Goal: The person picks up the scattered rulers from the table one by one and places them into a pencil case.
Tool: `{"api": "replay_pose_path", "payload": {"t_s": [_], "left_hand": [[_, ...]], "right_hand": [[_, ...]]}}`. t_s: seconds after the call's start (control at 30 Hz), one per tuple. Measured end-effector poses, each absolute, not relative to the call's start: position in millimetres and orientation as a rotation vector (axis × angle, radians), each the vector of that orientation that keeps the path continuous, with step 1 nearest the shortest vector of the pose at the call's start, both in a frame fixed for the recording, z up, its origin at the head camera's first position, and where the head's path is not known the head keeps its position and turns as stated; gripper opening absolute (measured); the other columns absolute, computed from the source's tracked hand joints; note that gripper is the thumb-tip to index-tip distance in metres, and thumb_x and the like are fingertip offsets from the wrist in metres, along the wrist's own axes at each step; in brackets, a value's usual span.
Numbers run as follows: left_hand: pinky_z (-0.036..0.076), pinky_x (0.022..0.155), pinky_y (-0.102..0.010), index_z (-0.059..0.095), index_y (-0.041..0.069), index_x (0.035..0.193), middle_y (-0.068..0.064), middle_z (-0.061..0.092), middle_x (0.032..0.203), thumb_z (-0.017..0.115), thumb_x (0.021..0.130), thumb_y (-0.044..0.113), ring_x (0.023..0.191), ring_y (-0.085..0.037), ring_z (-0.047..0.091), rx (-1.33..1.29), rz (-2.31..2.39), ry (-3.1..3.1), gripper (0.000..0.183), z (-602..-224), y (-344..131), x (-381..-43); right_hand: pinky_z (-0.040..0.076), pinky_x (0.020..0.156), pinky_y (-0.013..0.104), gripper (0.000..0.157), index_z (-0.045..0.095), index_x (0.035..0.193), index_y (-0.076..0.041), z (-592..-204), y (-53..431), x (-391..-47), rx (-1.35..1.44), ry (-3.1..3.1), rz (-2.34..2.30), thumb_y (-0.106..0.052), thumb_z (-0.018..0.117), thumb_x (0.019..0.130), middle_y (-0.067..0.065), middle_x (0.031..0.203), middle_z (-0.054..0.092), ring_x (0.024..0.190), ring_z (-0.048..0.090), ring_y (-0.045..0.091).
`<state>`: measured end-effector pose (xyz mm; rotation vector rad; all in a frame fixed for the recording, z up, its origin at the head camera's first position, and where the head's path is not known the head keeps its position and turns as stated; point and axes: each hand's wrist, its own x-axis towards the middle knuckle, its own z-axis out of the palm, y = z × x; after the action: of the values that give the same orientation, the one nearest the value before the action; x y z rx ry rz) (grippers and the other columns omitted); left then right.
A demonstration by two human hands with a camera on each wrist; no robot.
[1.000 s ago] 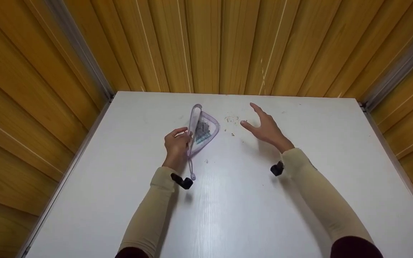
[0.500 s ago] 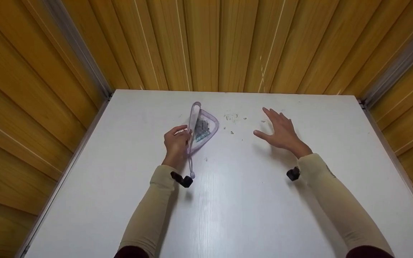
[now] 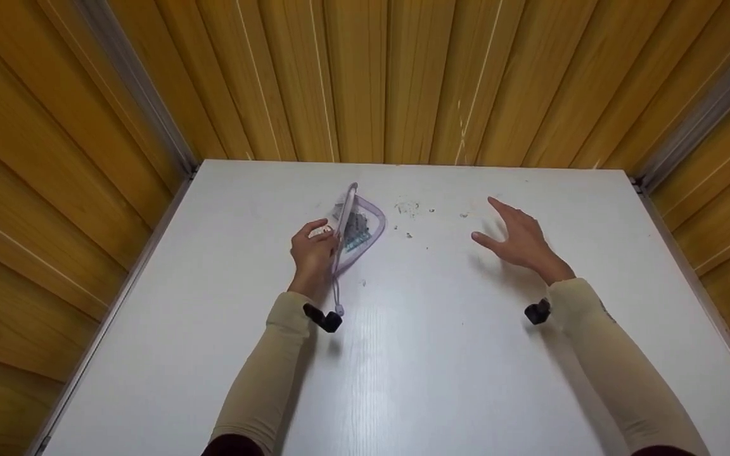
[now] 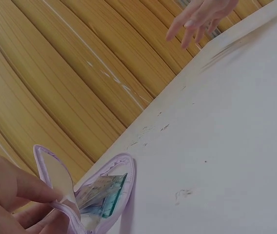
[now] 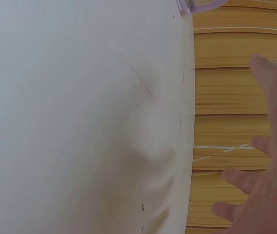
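A small zip pouch with lilac edging and see-through sides stands unzipped on the table, its mouth spread. Inside it lie flat pieces, some greyish and one with a teal edge; their kind is not clear. My left hand pinches the pouch's near flap between thumb and fingers. From the pouch's lower end hangs a thin lilac wrist strap. My right hand hovers above the table to the right, fingers spread, holding nothing. In the right wrist view only a bit of the pouch's edging shows.
Small dark crumbs or scuff marks dot the white table between pouch and right hand. Wood-patterned panels rise behind the table and at both sides. A black camera mount sits on each wrist.
My right hand has moved away from the pouch, to the right and slightly nearer. The left hand keeps its hold, and the pouch's flap has tilted a little to the right.
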<state>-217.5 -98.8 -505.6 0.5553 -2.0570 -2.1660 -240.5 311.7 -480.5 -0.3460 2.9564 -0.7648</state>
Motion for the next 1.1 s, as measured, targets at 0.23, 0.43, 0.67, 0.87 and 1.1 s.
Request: {"api": "replay_pose_path", "payload": {"t_s": [0.23,0.43,0.67,0.87,1.1], "left_hand": [[0.052,0.065,-0.025,0.06,0.004,0.14,-0.015,0.075,0.112,0.07,0.091,-0.006,0.096,-0.026,0.073,0.53,-2.171,-2.073,0.051,-509.5,-98.3,-216.4],[0.055,0.071,-0.029,0.058,0.005,0.141,-0.015,0.075,0.112,0.072,0.091,-0.006,0.099,-0.027,0.072,0.552,-2.197,-2.071,0.053,-510.5,-96.8,-216.6],[0.058,0.082,-0.036,0.058,0.003,0.14,-0.018,0.072,0.118,0.074,0.09,-0.004,0.106,-0.029,0.07,0.527,-2.187,-2.076,0.053,-514.1,-94.6,-215.3],[0.057,0.086,-0.037,0.058,0.004,0.141,-0.019,0.071,0.122,0.073,0.091,-0.001,0.109,-0.029,0.07,0.487,-2.151,-2.119,0.052,-517.5,-93.1,-213.3],[0.058,0.085,-0.035,0.057,0.002,0.14,-0.023,0.069,0.123,0.074,0.089,-0.004,0.106,-0.031,0.071,0.438,-2.22,-2.057,0.054,-517.8,-92.9,-211.2]], "right_hand": [[0.012,0.118,0.065,0.095,0.018,0.166,-0.018,-483.7,320.6,-241.1,-0.33,2.964,-0.804,-0.065,0.06,0.094,0.017,0.169,0.02,0.152,0.018,0.046],[0.012,0.118,0.065,0.096,0.018,0.166,-0.019,-484.9,326.5,-241.2,-0.304,2.957,-0.819,-0.067,0.06,0.094,0.017,0.169,0.02,0.152,0.017,0.044],[0.012,0.118,0.065,0.097,0.018,0.166,-0.018,-485.6,331.2,-239.4,-0.291,2.963,-0.837,-0.066,0.061,0.094,0.019,0.168,0.021,0.152,0.018,0.045],[0.013,0.118,0.066,0.097,0.019,0.165,-0.015,-489.5,332.1,-236.0,-0.305,2.984,-0.811,-0.065,0.062,0.094,0.019,0.168,0.022,0.152,0.019,0.045],[0.013,0.118,0.065,0.094,0.023,0.163,-0.011,-489.4,334.3,-235.1,-0.337,2.991,-0.834,-0.061,0.063,0.095,0.021,0.166,0.025,0.151,0.021,0.045]]}}
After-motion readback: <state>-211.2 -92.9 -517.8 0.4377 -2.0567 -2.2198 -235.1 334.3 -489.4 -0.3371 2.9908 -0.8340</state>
